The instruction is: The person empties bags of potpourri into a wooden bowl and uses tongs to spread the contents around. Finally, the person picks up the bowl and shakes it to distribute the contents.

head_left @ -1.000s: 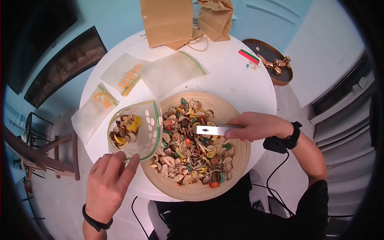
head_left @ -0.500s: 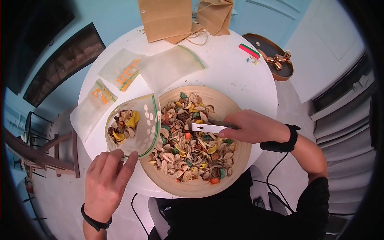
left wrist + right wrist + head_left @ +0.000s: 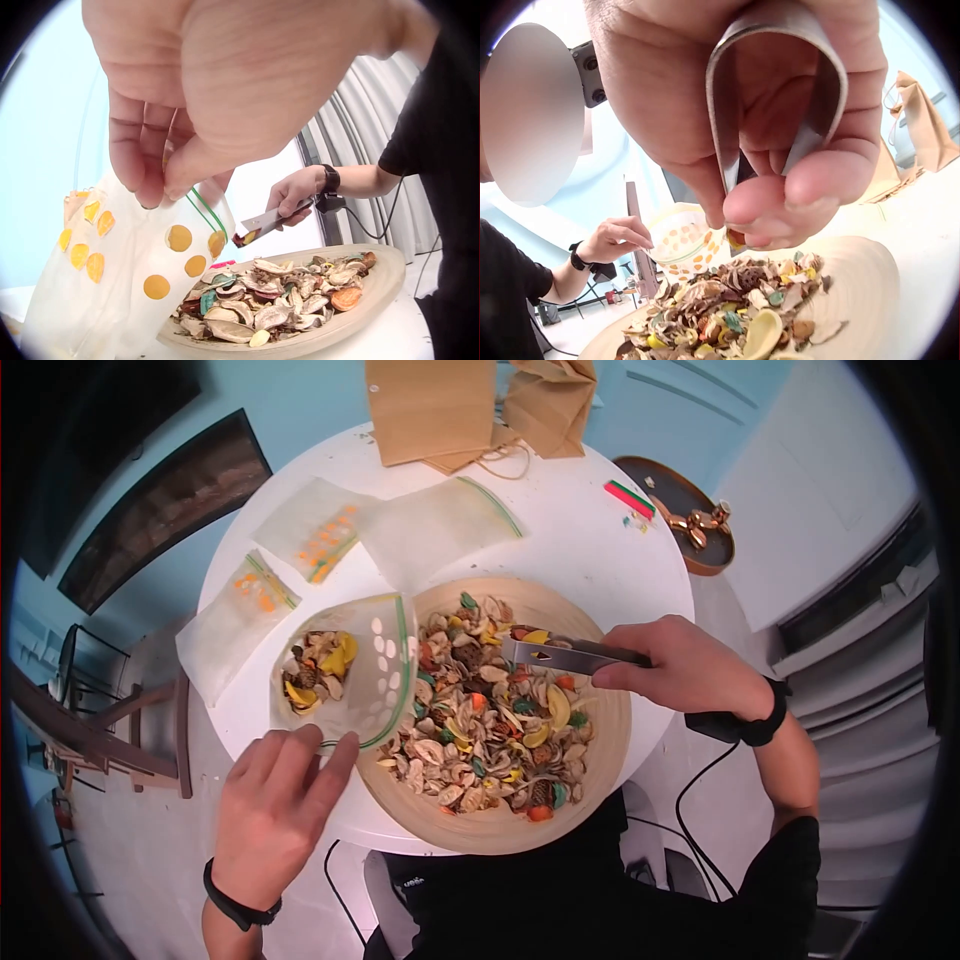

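My left hand [image 3: 275, 810] pinches the opening edge of a clear zip bag [image 3: 365, 695] between thumb and fingers. Potpourri [image 3: 312, 670] with yellow pieces and brown cones lies in this bag. The right hand [image 3: 675, 665] grips metal tongs [image 3: 580, 652], whose bent end shows in the right wrist view. Red and yellow dried pieces [image 3: 244, 238] sit between the tong tips, above the mixture. Below them, a round wooden bowl [image 3: 610, 735] holds a heap of potpourri [image 3: 490, 705] with petals, cones, and orange and green bits. The bag's green-striped mouth overlaps the bowl's left rim.
Two more orange-dotted zip bags [image 3: 235, 635] and a plain-looking zip bag [image 3: 430, 525] lie at the table's back left. Brown paper bags [image 3: 430, 415] stand at the back edge. A red and green strip [image 3: 630, 500] lies near an oval tray [image 3: 722, 565] with a copper balloon-dog figure.
The tongs have dipped into the potpourri and risen again toward the right, now with red and yellow pieces between their tips. My left hand keeps its hold on the bag's edge.
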`<state>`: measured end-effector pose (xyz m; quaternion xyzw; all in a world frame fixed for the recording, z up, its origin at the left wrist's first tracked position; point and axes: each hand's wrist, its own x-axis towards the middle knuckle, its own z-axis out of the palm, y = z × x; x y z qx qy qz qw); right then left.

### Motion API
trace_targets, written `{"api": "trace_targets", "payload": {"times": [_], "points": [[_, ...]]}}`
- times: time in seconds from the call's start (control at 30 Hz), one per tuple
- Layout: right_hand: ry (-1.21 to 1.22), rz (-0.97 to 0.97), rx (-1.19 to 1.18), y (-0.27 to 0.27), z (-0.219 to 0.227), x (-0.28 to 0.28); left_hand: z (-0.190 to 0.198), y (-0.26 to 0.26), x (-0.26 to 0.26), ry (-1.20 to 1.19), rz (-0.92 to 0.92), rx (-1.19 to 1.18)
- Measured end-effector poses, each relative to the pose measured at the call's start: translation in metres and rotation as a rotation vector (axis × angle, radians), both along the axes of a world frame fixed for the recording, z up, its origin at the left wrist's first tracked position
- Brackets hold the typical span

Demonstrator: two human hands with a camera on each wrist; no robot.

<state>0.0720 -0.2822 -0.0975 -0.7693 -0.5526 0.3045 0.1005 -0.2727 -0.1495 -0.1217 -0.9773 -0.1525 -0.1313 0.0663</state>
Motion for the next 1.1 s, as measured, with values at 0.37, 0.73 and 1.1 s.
{"api": "trace_targets", "payload": {"times": [0.37,0.73,1.1], "points": [[-0.082,0.471,0.270,0.087,0.003,-0.066,0.011,-0.005,0.000,0.010,0.027,-0.035],[-0.049,0.034,-0.078,-0.025,-0.007,0.015,0.000,0.000,-0.003,0.016,-0.012,-0.008],[-0.058,0.175,-0.132,-0.035,-0.030,0.001,-0.002,-0.004,0.003,-0.021,0.048,-0.030]]}}
